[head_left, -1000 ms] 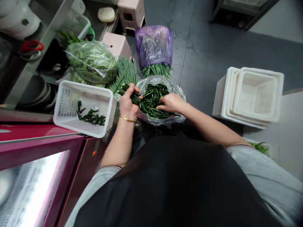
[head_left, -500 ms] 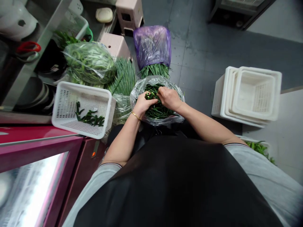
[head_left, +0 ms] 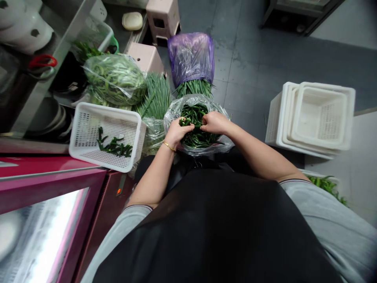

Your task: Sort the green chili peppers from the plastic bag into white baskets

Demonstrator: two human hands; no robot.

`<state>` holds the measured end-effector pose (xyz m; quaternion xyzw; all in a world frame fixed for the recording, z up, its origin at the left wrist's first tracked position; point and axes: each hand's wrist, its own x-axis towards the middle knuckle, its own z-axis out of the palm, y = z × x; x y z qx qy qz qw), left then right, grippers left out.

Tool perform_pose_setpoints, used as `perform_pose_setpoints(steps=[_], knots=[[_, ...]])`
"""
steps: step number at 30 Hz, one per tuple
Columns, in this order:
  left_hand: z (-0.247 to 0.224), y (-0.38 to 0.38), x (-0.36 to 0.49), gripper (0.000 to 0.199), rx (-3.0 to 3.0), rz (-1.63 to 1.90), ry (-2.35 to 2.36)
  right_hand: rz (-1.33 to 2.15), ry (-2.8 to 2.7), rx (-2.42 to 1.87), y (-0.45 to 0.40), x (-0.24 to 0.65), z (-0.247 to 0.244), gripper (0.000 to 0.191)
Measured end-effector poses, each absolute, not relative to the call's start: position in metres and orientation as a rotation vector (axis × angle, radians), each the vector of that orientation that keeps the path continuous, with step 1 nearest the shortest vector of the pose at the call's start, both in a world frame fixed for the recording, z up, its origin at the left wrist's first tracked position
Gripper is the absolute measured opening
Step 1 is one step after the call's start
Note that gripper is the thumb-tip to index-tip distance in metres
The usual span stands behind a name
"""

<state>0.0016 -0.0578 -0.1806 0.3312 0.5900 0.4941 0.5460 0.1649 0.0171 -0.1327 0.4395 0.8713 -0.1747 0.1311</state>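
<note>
A clear plastic bag [head_left: 173, 108] full of dark green chili peppers [head_left: 200, 137] stands open in front of me. Over its left side my left hand [head_left: 176, 131], with a gold bracelet at the wrist, is closed around several green chili peppers [head_left: 185, 122]. My right hand [head_left: 216, 122] is over the bag's right side, fingers pinched together at a green chili pepper whose end points toward the left hand. To the left, a white perforated basket [head_left: 136, 125] holds a small heap of green chili peppers [head_left: 116, 147].
Beyond the bag lie long green stalks in a purple bag [head_left: 191, 55]. A bag of green pods [head_left: 114, 80] and more stalks [head_left: 156, 92] are at the left. Stacked white baskets [head_left: 321, 116] stand right; pink stools [head_left: 163, 19] are behind. A glass-fronted cabinet [head_left: 53, 228] is near left.
My right hand has moved slightly right, away from my left hand, widening the gap between them. My left hand keeps its hold on the peppers. The whole view has shifted a little.
</note>
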Motion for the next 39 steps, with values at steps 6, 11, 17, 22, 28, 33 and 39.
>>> perform_pose_setpoints(steps=[6,11,17,22,28,33,39], knots=[[-0.173,-0.06,0.017,0.032,0.803,1.351,1.459,-0.543,2.511,1.599,-0.004,0.178,-0.127,0.024],[-0.168,-0.062,0.022,0.034,0.643,1.358,1.294,-0.752,2.718,1.595,-0.018,0.167,-0.14,0.026],[-0.173,-0.06,0.005,0.035,0.825,1.24,1.257,-1.647,2.534,1.328,0.002,0.17,-0.151,0.033],[-0.158,-0.057,-0.005,0.04,0.977,1.077,1.175,-1.754,2.538,1.169,0.018,0.164,-0.142,0.036],[-0.154,-0.045,0.005,0.041,0.721,1.252,1.106,-0.513,2.96,1.372,0.023,0.141,-0.116,0.038],[-0.153,-0.049,-0.011,0.034,0.68,1.238,1.176,-0.155,2.709,1.389,0.033,0.155,-0.121,0.043],[-0.167,-0.055,-0.009,0.024,0.579,1.163,1.204,-0.185,2.507,1.308,0.011,0.167,-0.144,0.035]])
